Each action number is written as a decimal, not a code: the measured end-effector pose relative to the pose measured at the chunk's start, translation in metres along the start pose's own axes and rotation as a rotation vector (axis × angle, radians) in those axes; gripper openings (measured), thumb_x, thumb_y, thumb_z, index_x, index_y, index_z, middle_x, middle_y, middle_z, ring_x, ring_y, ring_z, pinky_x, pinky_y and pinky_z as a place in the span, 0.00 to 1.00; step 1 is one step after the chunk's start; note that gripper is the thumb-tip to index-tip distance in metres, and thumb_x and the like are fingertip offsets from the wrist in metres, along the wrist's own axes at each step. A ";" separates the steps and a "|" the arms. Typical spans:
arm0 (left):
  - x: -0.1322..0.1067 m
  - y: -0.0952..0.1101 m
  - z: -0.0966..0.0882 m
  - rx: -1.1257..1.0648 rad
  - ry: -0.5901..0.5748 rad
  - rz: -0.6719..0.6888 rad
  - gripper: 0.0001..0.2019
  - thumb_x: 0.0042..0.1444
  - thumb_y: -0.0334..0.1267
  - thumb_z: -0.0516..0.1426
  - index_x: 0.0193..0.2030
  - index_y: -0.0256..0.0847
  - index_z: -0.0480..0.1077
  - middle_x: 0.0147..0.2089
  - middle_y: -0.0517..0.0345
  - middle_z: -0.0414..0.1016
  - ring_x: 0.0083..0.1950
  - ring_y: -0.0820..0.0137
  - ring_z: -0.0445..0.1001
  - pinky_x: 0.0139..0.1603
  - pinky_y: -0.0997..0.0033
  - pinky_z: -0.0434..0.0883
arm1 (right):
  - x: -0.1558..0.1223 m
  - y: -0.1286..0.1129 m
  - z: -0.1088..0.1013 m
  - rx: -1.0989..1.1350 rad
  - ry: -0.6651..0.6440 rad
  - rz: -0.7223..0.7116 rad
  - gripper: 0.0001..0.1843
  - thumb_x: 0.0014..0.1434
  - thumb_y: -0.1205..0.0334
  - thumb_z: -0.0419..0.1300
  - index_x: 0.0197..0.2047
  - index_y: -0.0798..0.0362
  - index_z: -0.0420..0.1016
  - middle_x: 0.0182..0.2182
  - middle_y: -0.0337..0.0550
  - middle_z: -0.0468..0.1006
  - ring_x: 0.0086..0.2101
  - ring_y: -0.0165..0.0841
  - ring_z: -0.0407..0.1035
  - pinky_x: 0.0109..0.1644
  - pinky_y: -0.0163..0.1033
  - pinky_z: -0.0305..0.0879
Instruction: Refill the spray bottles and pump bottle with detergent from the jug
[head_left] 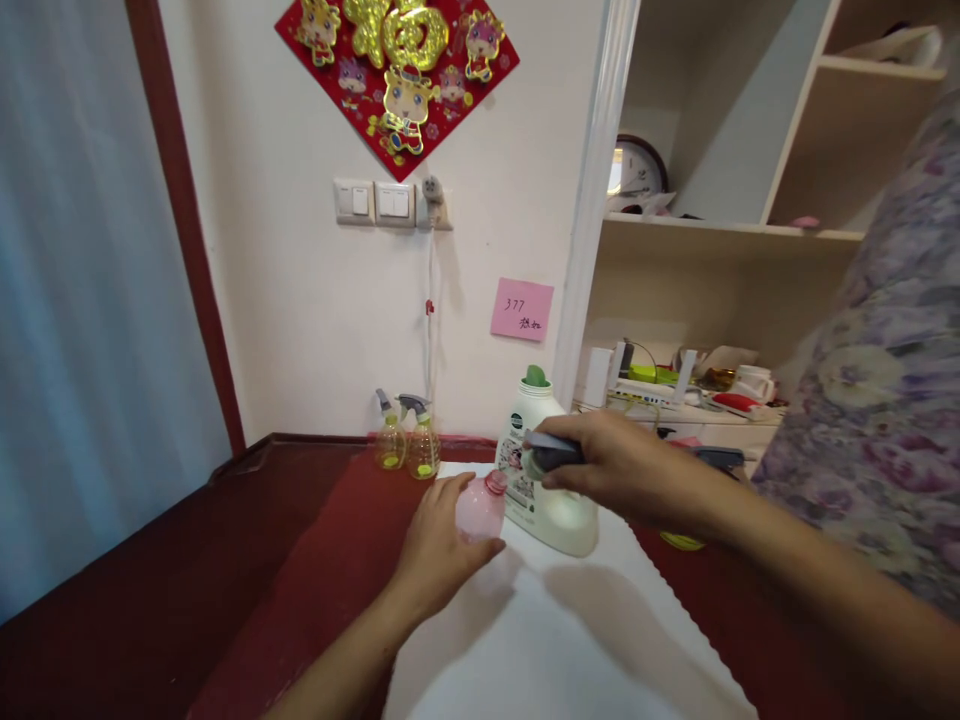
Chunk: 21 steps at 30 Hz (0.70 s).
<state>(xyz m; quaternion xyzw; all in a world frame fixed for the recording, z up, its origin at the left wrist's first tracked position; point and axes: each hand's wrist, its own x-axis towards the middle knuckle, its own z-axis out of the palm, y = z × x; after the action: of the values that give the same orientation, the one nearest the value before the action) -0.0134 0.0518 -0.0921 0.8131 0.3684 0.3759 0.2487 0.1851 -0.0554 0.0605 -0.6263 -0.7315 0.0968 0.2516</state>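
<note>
My left hand (pixel 439 548) is curled round a small pink see-through bottle (pixel 480 510), whose threaded neck is uncapped. In my right hand (pixel 622 462) is a dark grey spray head (pixel 555 452), held above and to the right of the pink bottle's neck, apart from it. Right behind both hands stands a large pale green detergent bottle (pixel 559 525) with a printed label and a green piece at its mouth. The right hand hides part of that bottle. A white sheet (pixel 555 640) lies under the bottles.
Two yellow spray bottles (pixel 423 446) with grey heads stand by the wall. Another spray bottle with a grey head (pixel 718 458) is partly hidden behind my right forearm. A person in a floral garment (pixel 870 370) is at the right, beside shelves (pixel 720 228). The tabletop (pixel 300 570) is dark red.
</note>
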 end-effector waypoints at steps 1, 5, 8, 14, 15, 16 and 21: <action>0.001 -0.003 0.001 -0.056 0.007 -0.031 0.37 0.47 0.43 0.68 0.64 0.36 0.65 0.66 0.39 0.68 0.66 0.48 0.66 0.66 0.47 0.64 | -0.001 0.001 -0.005 0.025 0.023 -0.009 0.03 0.55 0.64 0.65 0.32 0.48 0.74 0.28 0.34 0.74 0.31 0.32 0.66 0.34 0.37 0.56; 0.005 -0.012 0.006 -0.222 0.028 -0.115 0.39 0.44 0.44 0.68 0.64 0.37 0.65 0.66 0.39 0.68 0.66 0.48 0.67 0.66 0.48 0.64 | -0.013 0.006 -0.024 0.212 0.136 0.017 0.08 0.54 0.56 0.65 0.37 0.49 0.76 0.27 0.34 0.71 0.28 0.31 0.64 0.32 0.37 0.59; 0.005 -0.014 0.010 -0.271 0.017 -0.126 0.37 0.45 0.44 0.67 0.64 0.38 0.65 0.66 0.40 0.68 0.66 0.49 0.68 0.67 0.48 0.64 | -0.026 0.004 -0.035 0.343 0.242 0.050 0.17 0.52 0.53 0.67 0.43 0.51 0.78 0.28 0.35 0.73 0.28 0.31 0.66 0.31 0.37 0.61; 0.001 -0.020 0.025 -0.293 0.009 -0.186 0.37 0.46 0.44 0.66 0.64 0.38 0.65 0.67 0.38 0.68 0.65 0.47 0.69 0.65 0.47 0.64 | -0.048 0.012 -0.032 0.432 0.335 0.154 0.23 0.48 0.51 0.72 0.46 0.52 0.79 0.35 0.42 0.80 0.33 0.36 0.73 0.35 0.39 0.69; 0.001 -0.023 0.028 -0.291 0.006 -0.197 0.38 0.46 0.45 0.65 0.64 0.37 0.65 0.67 0.37 0.67 0.65 0.46 0.68 0.66 0.46 0.64 | -0.051 0.016 -0.028 0.460 0.317 0.166 0.23 0.49 0.51 0.72 0.46 0.51 0.79 0.37 0.43 0.80 0.34 0.37 0.73 0.36 0.40 0.70; 0.000 -0.026 0.031 -0.290 0.001 -0.206 0.38 0.46 0.45 0.65 0.65 0.37 0.64 0.67 0.36 0.66 0.66 0.45 0.68 0.66 0.46 0.64 | -0.053 0.020 -0.023 0.493 0.300 0.176 0.22 0.49 0.51 0.71 0.46 0.50 0.79 0.39 0.43 0.80 0.35 0.37 0.73 0.37 0.41 0.71; -0.002 -0.044 0.040 -0.319 -0.057 -0.202 0.43 0.46 0.50 0.65 0.68 0.37 0.60 0.69 0.35 0.66 0.70 0.45 0.65 0.66 0.49 0.66 | -0.058 0.037 0.003 0.640 0.240 0.211 0.21 0.49 0.51 0.70 0.45 0.49 0.77 0.36 0.40 0.78 0.34 0.35 0.70 0.37 0.41 0.69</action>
<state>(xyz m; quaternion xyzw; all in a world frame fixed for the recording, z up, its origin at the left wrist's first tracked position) -0.0007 0.0720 -0.1467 0.7326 0.3769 0.3795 0.4210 0.2203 -0.1032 0.0266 -0.5948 -0.5608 0.2722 0.5075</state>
